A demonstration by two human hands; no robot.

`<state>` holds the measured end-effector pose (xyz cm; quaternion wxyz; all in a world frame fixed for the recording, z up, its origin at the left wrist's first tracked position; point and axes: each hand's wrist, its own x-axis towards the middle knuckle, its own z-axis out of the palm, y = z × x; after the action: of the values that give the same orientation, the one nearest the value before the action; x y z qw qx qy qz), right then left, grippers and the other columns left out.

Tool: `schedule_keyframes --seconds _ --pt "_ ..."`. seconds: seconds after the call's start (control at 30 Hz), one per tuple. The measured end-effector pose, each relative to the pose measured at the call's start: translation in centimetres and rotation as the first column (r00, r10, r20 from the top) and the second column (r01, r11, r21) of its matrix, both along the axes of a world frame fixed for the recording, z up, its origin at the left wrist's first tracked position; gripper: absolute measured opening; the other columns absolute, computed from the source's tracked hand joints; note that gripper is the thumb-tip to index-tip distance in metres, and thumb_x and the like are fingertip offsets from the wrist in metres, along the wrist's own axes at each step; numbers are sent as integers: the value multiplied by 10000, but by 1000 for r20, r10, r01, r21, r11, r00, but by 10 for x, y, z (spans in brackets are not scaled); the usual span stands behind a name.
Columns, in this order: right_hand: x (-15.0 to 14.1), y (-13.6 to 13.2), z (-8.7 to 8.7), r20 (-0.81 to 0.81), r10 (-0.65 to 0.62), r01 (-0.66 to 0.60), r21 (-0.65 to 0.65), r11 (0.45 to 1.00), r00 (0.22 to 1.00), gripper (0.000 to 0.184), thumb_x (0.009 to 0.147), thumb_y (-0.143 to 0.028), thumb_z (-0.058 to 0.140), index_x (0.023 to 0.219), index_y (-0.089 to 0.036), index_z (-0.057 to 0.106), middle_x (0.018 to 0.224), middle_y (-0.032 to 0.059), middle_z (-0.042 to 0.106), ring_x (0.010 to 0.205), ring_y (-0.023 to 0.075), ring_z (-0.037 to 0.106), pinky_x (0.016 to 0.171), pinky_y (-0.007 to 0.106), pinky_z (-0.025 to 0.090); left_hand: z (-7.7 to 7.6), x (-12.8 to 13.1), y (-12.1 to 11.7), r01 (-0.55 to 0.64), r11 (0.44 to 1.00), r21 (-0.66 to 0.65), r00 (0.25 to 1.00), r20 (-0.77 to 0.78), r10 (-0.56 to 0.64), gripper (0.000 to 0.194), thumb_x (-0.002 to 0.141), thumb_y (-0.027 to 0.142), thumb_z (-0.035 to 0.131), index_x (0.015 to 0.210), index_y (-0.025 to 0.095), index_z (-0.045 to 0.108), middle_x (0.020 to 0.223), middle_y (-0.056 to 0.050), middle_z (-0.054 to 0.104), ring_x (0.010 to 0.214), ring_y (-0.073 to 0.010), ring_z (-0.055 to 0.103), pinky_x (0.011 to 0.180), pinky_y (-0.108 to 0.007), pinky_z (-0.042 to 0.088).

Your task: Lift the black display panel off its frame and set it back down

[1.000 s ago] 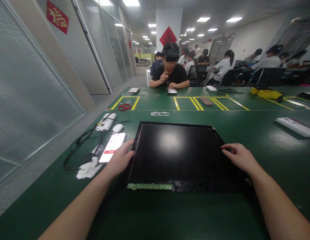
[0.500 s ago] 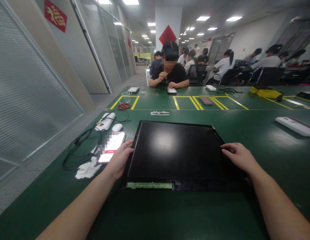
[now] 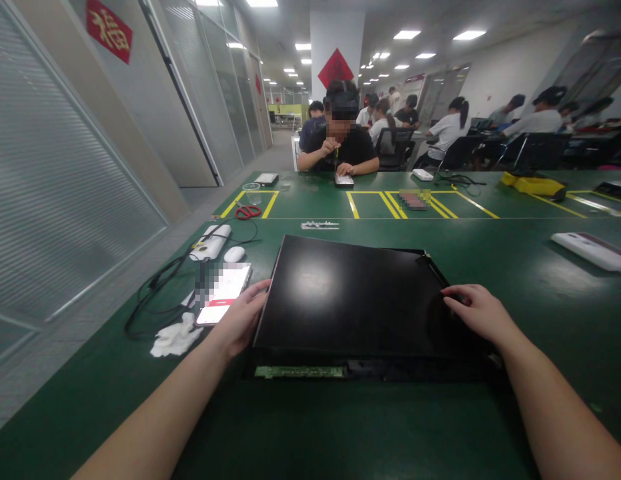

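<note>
A black glossy display panel lies in front of me over a black frame on the green table. Its left side is tilted up out of the frame, while its right side sits low. My left hand grips the raised left edge, thumb on top and some fingers hidden beneath. At the right edge, the thumb and forefinger of my right hand are closed on the rim; the other fingers are partly hidden. A green circuit strip shows along the near side of the frame.
Left of the panel are a lit phone, crumpled tissue, a white mouse, a white device with black cables, and red scissors. Small white pieces lie beyond the panel. A co-worker sits opposite.
The left side of the display panel has risen from the frame with my left hand, and its reflection has shifted left. My right hand stays at the right edge.
</note>
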<state>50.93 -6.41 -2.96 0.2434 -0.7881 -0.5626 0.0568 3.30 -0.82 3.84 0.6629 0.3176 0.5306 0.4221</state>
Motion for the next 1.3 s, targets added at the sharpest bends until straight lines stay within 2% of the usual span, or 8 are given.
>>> schedule_keyframes --seconds 0.1,0.2,0.33,0.43,0.6,0.9,1.13,1.3 --pt "-1 0 2 -3 0 0 -5 1000 1000 384 761 -477 579 956 -224 792 976 99 636 739 209 600 796 396 519 4 2 -3 18 1000 1 1000 -19 -18 565 749 187 813 1269 173 592 801 -38 760 619 -189 724 503 -240 543" --pt "-1 -1 3 0 -5 5 -12 1000 1000 375 764 -468 583 958 -224 791 981 98 638 739 209 601 789 393 519 6 3 -5 39 998 48 999 -37 -38 597 742 269 819 1286 174 591 914 -64 776 756 -227 752 537 -250 550" --pt "-1 -1 2 8 3 -2 -7 1000 1000 369 770 -461 586 966 -223 791 977 98 640 756 212 609 798 392 522 7 4 -6 92 990 111 992 -94 -82 557 758 339 775 1268 183 614 1031 -89 773 892 -279 751 602 -294 579" --pt "-1 -1 2 3 -1 1 -11 1000 1000 364 768 -461 589 961 -227 790 975 96 638 759 215 616 803 400 525 5 4 -5 105 987 120 991 -92 -95 556 721 336 794 1233 183 639 1031 -89 776 923 -296 748 604 -296 582" --pt "-3 0 3 -1 -6 6 -13 1000 1000 348 768 -461 588 945 -234 784 959 92 632 725 211 605 770 399 530 1 2 -4 84 992 95 996 -32 -81 569 648 281 851 1183 195 678 1008 -76 787 932 -305 750 602 -289 579" --pt "-2 -1 3 -3 -16 16 -7 1000 1000 347 761 -470 593 940 -239 779 973 93 633 738 216 608 772 405 529 4 2 -4 67 991 118 997 -35 -63 608 565 301 900 1130 178 710 1016 -86 794 950 -312 747 657 -303 588" --pt "-3 -1 4 -12 -10 10 -24 1000 1000 357 763 -459 592 960 -233 785 1010 105 635 758 221 614 784 408 529 2 3 -4 47 990 132 998 -38 -43 534 591 321 892 1085 188 738 1012 -100 798 949 -318 749 630 -306 589" --pt "-2 0 2 -1 -10 10 -12 1000 1000 364 769 -463 590 967 -229 785 1000 104 632 744 216 611 776 406 532 -2 0 -2 56 981 186 997 -68 -44 543 615 352 899 1119 210 756 933 -58 807 843 -270 762 643 -292 575"
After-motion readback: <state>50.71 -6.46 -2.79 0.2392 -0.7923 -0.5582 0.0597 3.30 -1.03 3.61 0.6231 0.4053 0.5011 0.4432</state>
